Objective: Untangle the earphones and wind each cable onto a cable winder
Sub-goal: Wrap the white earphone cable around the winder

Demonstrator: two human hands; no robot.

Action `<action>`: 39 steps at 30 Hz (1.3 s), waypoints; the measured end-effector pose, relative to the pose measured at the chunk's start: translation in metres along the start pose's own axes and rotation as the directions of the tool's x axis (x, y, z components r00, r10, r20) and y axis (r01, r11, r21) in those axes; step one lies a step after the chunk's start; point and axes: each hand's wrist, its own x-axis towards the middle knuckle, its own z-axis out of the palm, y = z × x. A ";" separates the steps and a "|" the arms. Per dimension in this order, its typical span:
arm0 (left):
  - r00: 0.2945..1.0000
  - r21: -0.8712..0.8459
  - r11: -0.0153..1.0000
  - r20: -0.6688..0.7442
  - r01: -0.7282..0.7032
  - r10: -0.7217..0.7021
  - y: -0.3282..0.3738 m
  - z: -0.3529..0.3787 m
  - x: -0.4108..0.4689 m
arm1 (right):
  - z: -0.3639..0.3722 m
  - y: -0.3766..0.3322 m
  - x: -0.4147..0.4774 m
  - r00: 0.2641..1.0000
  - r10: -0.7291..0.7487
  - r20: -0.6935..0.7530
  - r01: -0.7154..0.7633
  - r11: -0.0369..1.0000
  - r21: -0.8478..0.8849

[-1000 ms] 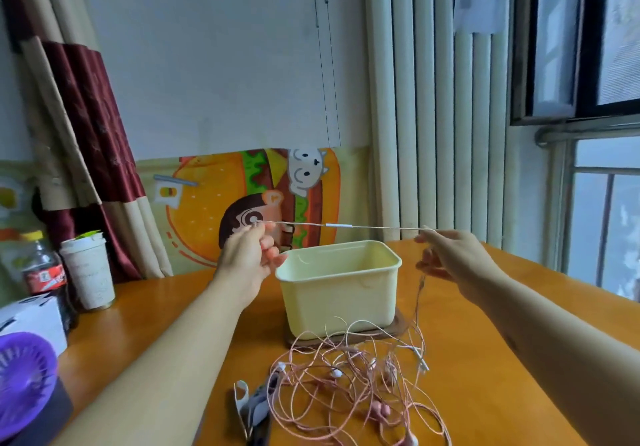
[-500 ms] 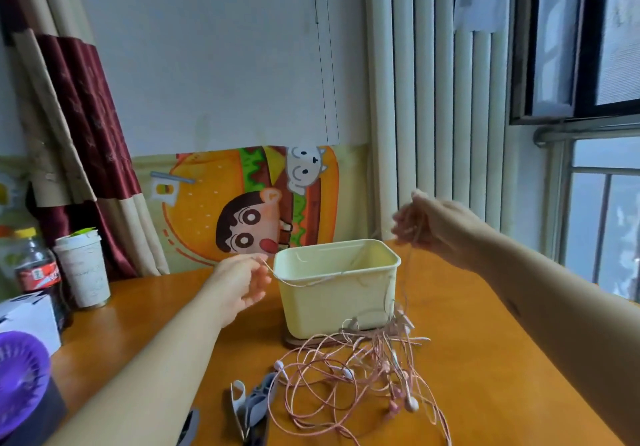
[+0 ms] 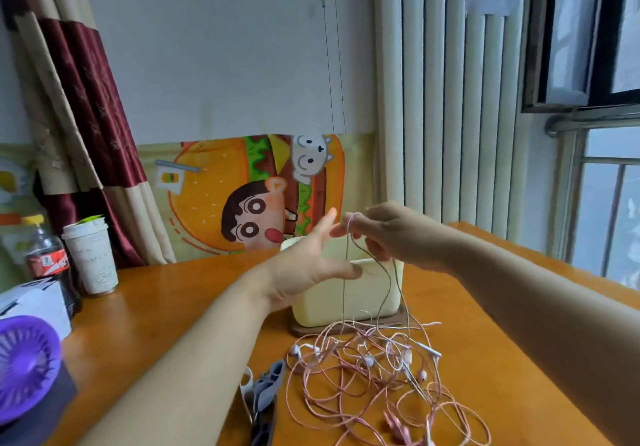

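Since half a second ago my left hand [image 3: 308,265] has let go of the strand it was pinching at the left of the box and risen to the middle of the frame. My right hand [image 3: 391,237] has dropped a little to meet it.

The left hand is spread, fingers straight and apart, holding nothing, its fingertips almost at the right hand's. The right hand's fingers are curled, with a loop of cable [image 3: 344,289] caught over the index fingertip. From there two strands hang down in front of the pale yellow box [image 3: 322,310] to the tangle.

The earphones [image 3: 374,376] lie in a loose pink heap on the wooden table [image 3: 166,307], lower centre right, just in front of the box. Several buds and a white plug are mixed in. The cable winders [image 3: 265,385], grey and white, lie against the heap's left edge, beside my left forearm.

My left palm and thumb cover the box's upper left corner, and the right hand hides part of its rim, so I cannot see inside.

At the left edge stand a cola bottle [image 3: 46,262] and a paper cup [image 3: 91,258]. Below them are a white carton [image 3: 38,303] and a purple fan [image 3: 24,362]. A cartoon burger poster [image 3: 214,185] sits behind the box, with a curtain [image 3: 86,116] to the upper left and a window [image 3: 606,203] at the right.
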 end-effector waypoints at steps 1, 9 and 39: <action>1.000 -0.030 0.999 0.013 -0.019 0.019 0.000 0.006 0.003 | 0.004 -0.003 0.001 1.000 -0.024 -0.016 0.024 0.998 -0.055; 0.998 -0.190 0.980 -0.019 -0.062 0.060 -0.004 0.019 0.007 | -0.001 0.000 -0.002 0.997 -0.052 -0.061 0.041 0.984 -0.171; 0.806 -0.853 0.471 -0.435 -0.226 -0.402 -0.029 -0.056 0.005 | -0.039 0.045 0.004 0.912 0.274 -0.305 -0.163 0.925 0.342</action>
